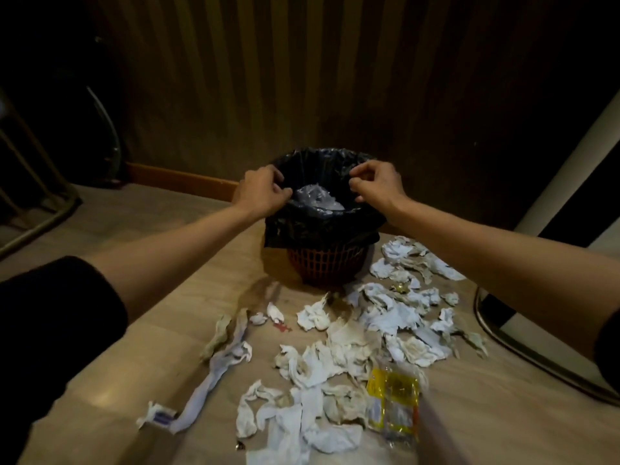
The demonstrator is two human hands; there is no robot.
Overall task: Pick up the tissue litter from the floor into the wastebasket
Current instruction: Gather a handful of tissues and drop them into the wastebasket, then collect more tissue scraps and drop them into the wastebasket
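— Where are the hands?
— Left hand (pixel 261 193) and right hand (pixel 377 184) each pinch the black bin liner (pixel 322 226) at the wastebasket (pixel 327 263) rim, fingers curled on the plastic.
— And the tissue litter (pixel 352 350)?
— Strewn on the floor (pixel 151 347) below those fingers, nearer me, beside a yellow wrapper (pixel 394 402).

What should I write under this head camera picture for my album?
Both hands pinch the black bag lining the wastebasket, tissues scattered around.
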